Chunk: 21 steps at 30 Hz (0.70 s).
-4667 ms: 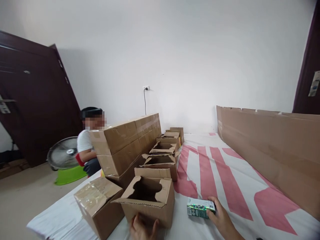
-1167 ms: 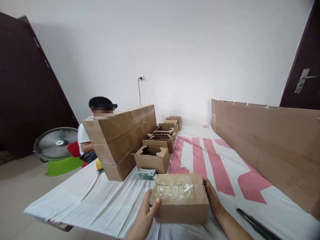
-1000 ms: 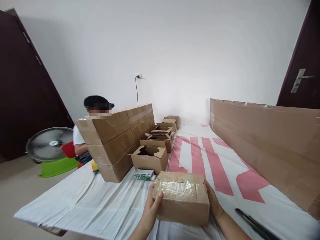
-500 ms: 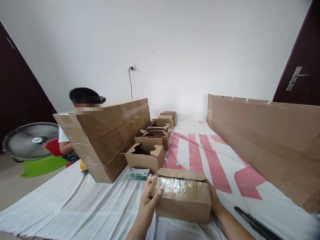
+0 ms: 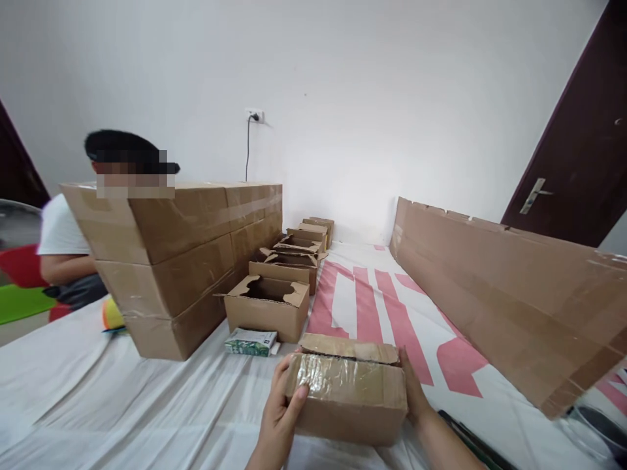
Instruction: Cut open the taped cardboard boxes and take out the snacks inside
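Between my two hands is a brown cardboard box (image 5: 350,398), with shiny clear tape over its top flap and a gap along the far side of the lid. My left hand (image 5: 284,405) grips its left end, the thumb on the near edge of the top. At the right end, my right hand (image 5: 414,391) presses against the side; most of its fingers are hidden behind the box. Just beyond my left hand lies a small green and white carton (image 5: 251,342). A dark, long tool, perhaps a utility knife (image 5: 470,440), rests beside my right forearm.
Several open cardboard boxes (image 5: 289,320) stand in a row toward the wall. Stacked sealed boxes (image 5: 191,222) form a barrier at left, with a person (image 5: 68,228) behind. A long cardboard panel (image 5: 509,294) borders the right. A clear round object (image 5: 595,431) sits at lower right.
My view has turned slightly right, so the scene sits further left and the clear round object has come into sight. Both hands still hold the box, in much the same position.
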Available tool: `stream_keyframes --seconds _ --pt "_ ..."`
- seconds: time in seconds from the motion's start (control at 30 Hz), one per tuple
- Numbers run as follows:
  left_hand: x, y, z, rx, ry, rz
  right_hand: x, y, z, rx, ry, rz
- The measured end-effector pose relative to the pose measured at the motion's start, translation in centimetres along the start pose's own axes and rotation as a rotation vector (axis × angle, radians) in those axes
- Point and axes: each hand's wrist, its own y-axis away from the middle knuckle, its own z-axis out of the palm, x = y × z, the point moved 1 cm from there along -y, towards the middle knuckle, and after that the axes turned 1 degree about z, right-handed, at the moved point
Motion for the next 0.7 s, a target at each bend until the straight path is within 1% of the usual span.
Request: stream_keyframes --seconds 0.1,0.13,0.2,0.3,0.33,0.4,0.47,0.53,0.57,0.63,0.7 --pt "-0.9 0.0 -0.2 -0.005 -0.014 0.009 -2.9 0.0 -0.4 0.089 0.082 -0.059" --pt "-1.2 0.1 -0.2 0.012 -0.011 0.001 -3.8 0.2 -0.3 0.093 0.116 -0.084" --pt "-1.5 0.3 -0.1 0.043 -0.005 -0.016 -5.1 0.8 0.2 0.040 0.192 -0.124" --pt "-1.3 0.6 0.1 -0.002 -0.014 -0.002 -5.8 1.7 1.0 -0.039 0.356 -0.141" --pt "-1.2 0.7 0.2 -0.026 -0.017 0.009 -5.8 1.8 1.0 -0.043 0.418 -0.127" --pt "-1.0 0.8 0.3 -0.042 -0.017 0.024 -5.6 1.9 0.3 -0.006 0.516 -0.093" --pt "-0.9 0.9 0.3 -0.023 -0.007 0.034 -5.4 1.7 -1.4 0.065 0.587 -0.094" --pt "-1.0 1.1 0.4 -0.007 0.000 0.032 -5.1 1.5 -4.0 0.127 0.688 -0.114" --pt "-1.1 1.1 0.4 0.005 -0.001 0.030 -4.8 1.5 -5.4 0.130 0.767 -0.104" --pt "-1.2 1.2 0.4 0.020 -0.014 0.044 -4.0 2.0 -8.5 0.095 0.972 -0.040" --pt "-1.2 1.1 0.3 0.004 -0.051 0.108 -2.9 3.0 -11.3 0.068 1.165 0.022"
